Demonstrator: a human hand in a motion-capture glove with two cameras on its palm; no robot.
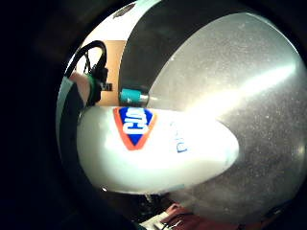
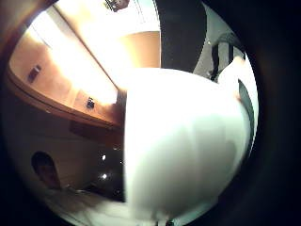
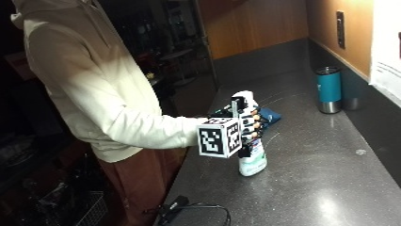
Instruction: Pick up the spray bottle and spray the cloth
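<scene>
Outside view: I see a dark speckled desk (image 3: 325, 160) running along a wood-panelled wall with a wall outlet (image 3: 340, 29). My grip (image 3: 249, 125) is curled around the white spray bottle (image 3: 252, 160), whose base stands on the desk. A dark blue cloth (image 3: 268, 114) lies just behind it, and a teal tumbler (image 3: 328, 89) stands farther back. On the bottle's blue-and-orange label (image 1: 135, 125) I can only partly make out letters.

Dim rm — wood wall (image 3: 263, 23), grey counter (image 3: 313, 179)

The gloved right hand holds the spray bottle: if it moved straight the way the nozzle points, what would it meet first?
Probably the dark blue cloth just beyond the spray bottle; the right hand grips its neck. Depth is unclear.
</scene>
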